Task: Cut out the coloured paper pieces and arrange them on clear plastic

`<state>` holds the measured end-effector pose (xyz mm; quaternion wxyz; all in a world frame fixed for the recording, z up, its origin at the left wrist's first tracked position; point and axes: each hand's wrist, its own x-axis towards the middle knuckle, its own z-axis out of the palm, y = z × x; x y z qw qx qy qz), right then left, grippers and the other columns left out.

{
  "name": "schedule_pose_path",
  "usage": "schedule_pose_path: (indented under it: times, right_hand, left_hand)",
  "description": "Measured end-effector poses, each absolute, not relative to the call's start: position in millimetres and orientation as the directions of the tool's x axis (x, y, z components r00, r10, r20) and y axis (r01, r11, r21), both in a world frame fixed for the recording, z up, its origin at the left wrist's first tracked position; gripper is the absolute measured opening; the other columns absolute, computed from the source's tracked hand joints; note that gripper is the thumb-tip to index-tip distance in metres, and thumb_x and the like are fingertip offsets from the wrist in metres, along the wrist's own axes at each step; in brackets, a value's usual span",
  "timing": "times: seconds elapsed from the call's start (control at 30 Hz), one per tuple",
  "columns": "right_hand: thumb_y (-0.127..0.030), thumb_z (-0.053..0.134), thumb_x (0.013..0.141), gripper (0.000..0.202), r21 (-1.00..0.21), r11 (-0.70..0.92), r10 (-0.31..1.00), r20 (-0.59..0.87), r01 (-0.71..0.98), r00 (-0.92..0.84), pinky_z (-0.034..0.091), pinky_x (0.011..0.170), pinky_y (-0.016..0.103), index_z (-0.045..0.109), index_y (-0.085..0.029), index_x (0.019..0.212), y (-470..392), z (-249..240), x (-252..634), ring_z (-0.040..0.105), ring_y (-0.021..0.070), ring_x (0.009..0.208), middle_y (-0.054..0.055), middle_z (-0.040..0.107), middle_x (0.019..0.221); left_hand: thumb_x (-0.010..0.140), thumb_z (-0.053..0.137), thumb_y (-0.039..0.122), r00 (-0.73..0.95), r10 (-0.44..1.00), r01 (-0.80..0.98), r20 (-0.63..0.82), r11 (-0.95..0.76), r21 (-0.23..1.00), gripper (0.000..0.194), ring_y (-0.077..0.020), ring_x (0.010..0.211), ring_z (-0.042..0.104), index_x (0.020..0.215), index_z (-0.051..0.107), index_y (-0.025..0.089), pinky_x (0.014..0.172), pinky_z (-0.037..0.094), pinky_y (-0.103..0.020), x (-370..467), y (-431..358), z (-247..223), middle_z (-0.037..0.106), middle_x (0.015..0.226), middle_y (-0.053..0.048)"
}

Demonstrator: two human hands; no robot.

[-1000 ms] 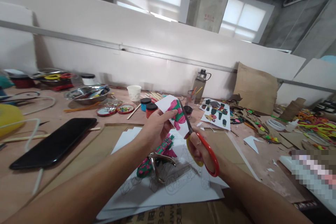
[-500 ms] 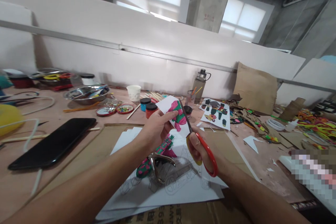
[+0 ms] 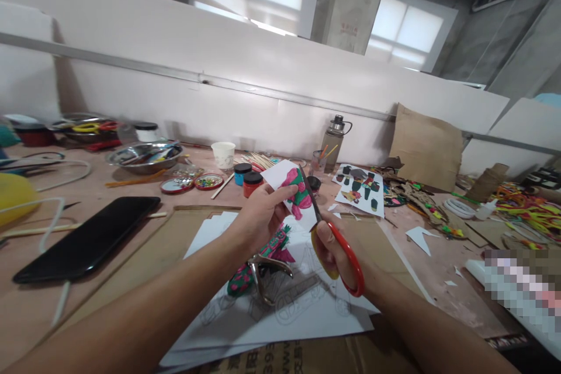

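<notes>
Between the thumb and fingers of my left hand (image 3: 262,213) is a piece of white paper (image 3: 277,173) with a pink and green painted shape. My right hand (image 3: 335,248) grips a pair of scissors (image 3: 353,266) with red and yellow handles. Their blades point up and away, lying along the right side of the painted shape. Below my hands, a metal hole punch (image 3: 263,280) rests over green and pink painted cut-outs (image 3: 241,281). These lie on white sheets with pencil drawings (image 3: 302,315).
A black phone (image 3: 92,239) lies at left. Behind my hands stand paint jars (image 3: 252,185), a paper cup (image 3: 224,155) and a bottle (image 3: 333,143). Painted sheets (image 3: 362,190) and paper scraps (image 3: 421,239) are at right. Cardboard (image 3: 135,257) lies under the drawings.
Almost nothing differs. Both hands keep their places, with the paper and the scissors held as before; the scissor handles look very slightly shifted.
</notes>
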<state>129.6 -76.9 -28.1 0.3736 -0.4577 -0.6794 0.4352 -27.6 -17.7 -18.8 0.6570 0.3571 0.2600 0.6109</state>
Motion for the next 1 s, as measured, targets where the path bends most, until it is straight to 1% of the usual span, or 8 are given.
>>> schedule_pose_path:
  times: [0.13, 0.27, 0.37, 0.53, 0.7, 0.8, 0.9, 1.0]
  right_hand:
    - [-0.077, 0.044, 0.083, 0.053, -0.937, 0.195, 0.947, 0.103, 0.290, -0.303, 0.025, 0.043, 0.022, 0.036, -0.024, 0.080, -77.4, -26.2, 128.6, 0.032, 0.0084, 0.043, -0.008, 0.034, 0.053]
    - [-0.075, 0.044, 0.085, 0.052, -0.934, 0.207, 0.953, 0.126, 0.290, -0.274, 0.025, 0.041, 0.021, 0.036, -0.024, 0.079, -78.5, -25.9, 127.9, 0.033, 0.0084, 0.042, -0.008, 0.034, 0.052]
    - [-0.075, 0.047, 0.084, 0.053, -0.943, 0.200, 0.951, 0.122, 0.264, -0.285, 0.024, 0.038, 0.020, 0.035, -0.024, 0.077, -78.1, -28.2, 128.3, 0.032, 0.0076, 0.039, -0.009, 0.034, 0.050]
    - [-0.075, 0.051, 0.084, 0.054, -0.974, 0.147, 0.951, 0.091, 0.173, -0.295, 0.021, 0.034, 0.018, 0.038, -0.023, 0.081, -72.9, -41.5, 129.8, 0.028, 0.0051, 0.036, -0.010, 0.034, 0.053]
    - [-0.074, 0.055, 0.085, 0.054, -0.992, 0.085, 0.952, 0.053, 0.094, -0.302, 0.021, 0.035, 0.017, 0.039, -0.023, 0.082, -69.5, -49.6, 130.0, 0.027, 0.0039, 0.040, -0.010, 0.033, 0.058]
    - [-0.077, 0.052, 0.085, 0.055, -0.985, 0.114, 0.948, 0.069, 0.129, -0.310, 0.021, 0.035, 0.017, 0.039, -0.023, 0.083, -71.4, -46.6, 129.9, 0.027, 0.0041, 0.040, -0.009, 0.035, 0.060]
    - [-0.082, 0.042, 0.085, 0.058, -0.961, 0.159, 0.945, 0.082, 0.225, -0.317, 0.023, 0.036, 0.020, 0.037, -0.024, 0.082, -74.7, -40.9, 130.0, 0.030, 0.0060, 0.038, -0.010, 0.032, 0.054]
    - [-0.083, 0.034, 0.086, 0.060, -0.937, 0.202, 0.942, 0.107, 0.284, -0.317, 0.025, 0.038, 0.021, 0.037, -0.024, 0.083, -76.1, -37.2, 130.1, 0.033, 0.0075, 0.039, -0.009, 0.034, 0.052]
  left_hand:
    - [0.064, 0.080, 0.011, 0.125, 0.985, -0.635, 0.117, -0.010, 0.772, 0.014, -0.0087, 0.046, 0.057, 0.071, 0.069, 0.013, 0.040, 0.046, -0.018, -27.4, -16.4, -19.7, 0.069, 0.064, -0.001]
    - [0.064, 0.081, 0.013, 0.146, 0.978, -0.635, 0.148, -0.022, 0.772, 0.014, -0.0089, 0.045, 0.056, 0.067, 0.067, 0.013, 0.040, 0.046, -0.018, -27.8, -16.5, -19.6, 0.063, 0.054, 0.002]
    - [0.065, 0.080, 0.014, 0.150, 0.976, -0.624, 0.158, -0.031, 0.781, 0.013, -0.0088, 0.043, 0.054, 0.068, 0.068, 0.014, 0.040, 0.045, -0.018, -28.3, -16.6, -20.3, 0.062, 0.052, 0.002]
    - [0.066, 0.077, 0.012, 0.127, 0.985, -0.592, 0.114, -0.017, 0.806, 0.012, -0.0092, 0.039, 0.051, 0.073, 0.068, 0.014, 0.042, 0.046, -0.019, -28.8, -16.4, -21.5, 0.057, 0.045, 0.004]
    - [0.068, 0.074, 0.012, 0.093, 0.994, -0.578, 0.058, 0.006, 0.816, 0.010, -0.0105, 0.042, 0.055, 0.075, 0.067, 0.014, 0.041, 0.045, -0.020, -29.3, -16.1, -20.5, 0.064, 0.054, 0.001]
    - [0.070, 0.075, 0.015, 0.060, 0.997, -0.576, 0.054, -0.009, 0.818, 0.010, -0.0103, 0.042, 0.055, 0.076, 0.067, 0.014, 0.041, 0.045, -0.020, -29.3, -16.2, -20.3, 0.066, 0.057, 0.000]
    - [0.070, 0.077, 0.017, 0.089, 0.994, -0.548, 0.061, -0.002, 0.837, 0.011, -0.0118, 0.045, 0.058, 0.076, 0.068, 0.014, 0.043, 0.047, -0.021, -29.2, -17.8, -20.5, 0.067, 0.058, -0.001]
    - [0.067, 0.081, 0.020, 0.111, 0.991, -0.548, 0.075, -0.002, 0.836, 0.016, -0.0125, 0.049, 0.059, 0.073, 0.067, 0.014, 0.044, 0.048, -0.021, -28.8, -20.1, -20.8, 0.068, 0.060, -0.002]
